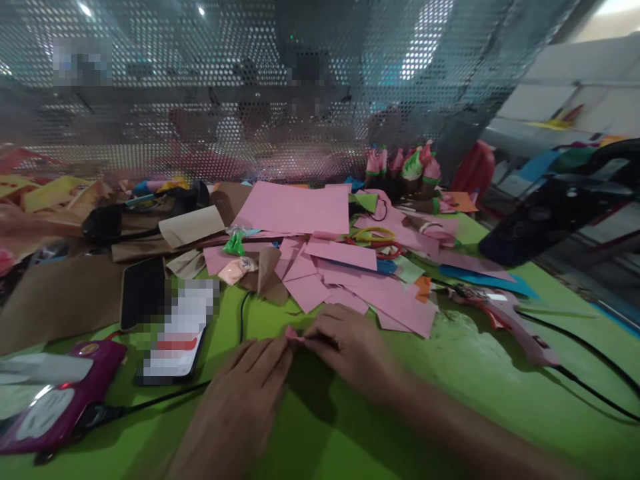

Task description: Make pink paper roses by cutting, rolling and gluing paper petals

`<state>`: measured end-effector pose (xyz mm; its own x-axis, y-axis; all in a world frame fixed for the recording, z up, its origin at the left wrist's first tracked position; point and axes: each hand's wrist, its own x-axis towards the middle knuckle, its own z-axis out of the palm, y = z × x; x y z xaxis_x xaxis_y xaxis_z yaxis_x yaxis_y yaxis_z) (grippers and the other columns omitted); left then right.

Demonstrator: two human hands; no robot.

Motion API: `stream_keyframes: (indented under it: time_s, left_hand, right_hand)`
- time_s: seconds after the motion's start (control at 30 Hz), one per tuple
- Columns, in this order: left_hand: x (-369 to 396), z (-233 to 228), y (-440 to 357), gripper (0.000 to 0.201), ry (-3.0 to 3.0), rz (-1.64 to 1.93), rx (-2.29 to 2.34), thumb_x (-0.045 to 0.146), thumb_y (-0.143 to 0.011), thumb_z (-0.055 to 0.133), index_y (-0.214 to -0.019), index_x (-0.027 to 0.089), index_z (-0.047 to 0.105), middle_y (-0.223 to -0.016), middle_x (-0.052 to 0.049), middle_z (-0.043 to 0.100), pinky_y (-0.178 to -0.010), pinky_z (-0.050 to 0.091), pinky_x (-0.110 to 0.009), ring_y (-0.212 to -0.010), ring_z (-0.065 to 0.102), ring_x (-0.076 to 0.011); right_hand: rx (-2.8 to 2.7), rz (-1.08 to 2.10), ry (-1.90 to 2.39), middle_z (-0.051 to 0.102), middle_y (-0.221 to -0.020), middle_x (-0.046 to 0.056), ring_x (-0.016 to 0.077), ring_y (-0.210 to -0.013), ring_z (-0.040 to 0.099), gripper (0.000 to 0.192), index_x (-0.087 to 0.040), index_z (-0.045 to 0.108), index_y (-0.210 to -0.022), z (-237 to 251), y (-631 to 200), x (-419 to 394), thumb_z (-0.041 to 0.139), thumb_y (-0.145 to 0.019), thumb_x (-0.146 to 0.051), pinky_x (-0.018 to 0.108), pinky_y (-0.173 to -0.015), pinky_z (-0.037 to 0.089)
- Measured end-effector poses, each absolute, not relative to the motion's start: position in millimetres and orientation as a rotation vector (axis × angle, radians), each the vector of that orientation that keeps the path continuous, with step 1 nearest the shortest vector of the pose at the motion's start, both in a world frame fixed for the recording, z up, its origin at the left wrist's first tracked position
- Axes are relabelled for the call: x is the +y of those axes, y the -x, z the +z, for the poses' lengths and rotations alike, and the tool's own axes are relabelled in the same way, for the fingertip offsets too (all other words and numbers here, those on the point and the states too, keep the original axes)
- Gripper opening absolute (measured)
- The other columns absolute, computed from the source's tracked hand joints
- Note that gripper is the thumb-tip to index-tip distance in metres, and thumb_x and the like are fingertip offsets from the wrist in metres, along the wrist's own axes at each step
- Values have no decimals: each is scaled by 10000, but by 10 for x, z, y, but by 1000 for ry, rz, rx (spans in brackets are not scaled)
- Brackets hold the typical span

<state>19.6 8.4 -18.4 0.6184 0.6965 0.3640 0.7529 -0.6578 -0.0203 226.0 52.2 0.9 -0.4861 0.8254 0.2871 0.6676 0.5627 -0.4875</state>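
Pink scrap [293,335], apparently paper, between left fingers [279,353] and right fingers [326,325]

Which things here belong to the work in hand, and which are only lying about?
Probably in the work:
small pink piece, touched by left hand and right hand
perhaps pink paper
perhaps glue gun

Probably just lying about:
phone
purple device

Head-worn view | forward, down — green table [450,350] near | perforated screen [280,100] beyond

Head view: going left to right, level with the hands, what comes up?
Purple plastic device, bright-screened rectangular phone, left hand, small pink piece, right hand, pale pink plastic glue gun.
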Motion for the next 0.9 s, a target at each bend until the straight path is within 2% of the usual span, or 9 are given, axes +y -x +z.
stream_keyframes:
  time_s: [0.13,0.2,0.33,0.63,0.9]
  left_hand:
    - [126,-157,-188,380,2723,-459,-1200,123,-884,452,-1251,115,547,-1221,-100,662,-913,491,-437,-1060,619,-255]
    - [151,-145,-189,392,2737,-447,-1212,127,-873,465,-1257,115,538,-1245,-102,648,-917,488,-438,-1075,610,-258]
    - [216,-121,-203,422,2736,-452,-1210,92,-848,427,-1255,96,538,-1232,-107,655,-898,487,-427,-1065,613,-257]
    - [342,-117,-207,416,2679,-404,-1191,110,-863,404,-1248,102,562,-1243,-69,668,-909,449,-404,-1124,586,-246]
    - [399,-143,-194,507,2677,-317,-1257,361,-883,547,-1329,121,510,-1338,-75,606,-955,421,-442,-1213,511,-287]
  right_hand:
    - [-2308,377,1203,671,-851,29,181,-828,590,116,-193,676,-857,44,-2326,495,596,-919,-249,309,-718,443]
    - [-2338,346,1171,685,-911,29,185,-878,593,128,-216,681,-965,61,-2347,458,555,-939,-216,330,-771,443]
    - [-2430,286,1148,693,-1017,41,210,-949,586,274,-230,643,-1156,83,-2333,391,529,-921,-144,383,-831,443]
    - [-2560,140,1208,665,-1114,93,260,-986,567,303,-143,594,-1208,56,-2268,384,525,-916,-175,454,-856,438]
    - [-2602,105,1271,647,-1077,103,265,-982,553,319,-142,575,-1215,74,-2244,412,553,-901,-191,454,-840,434]
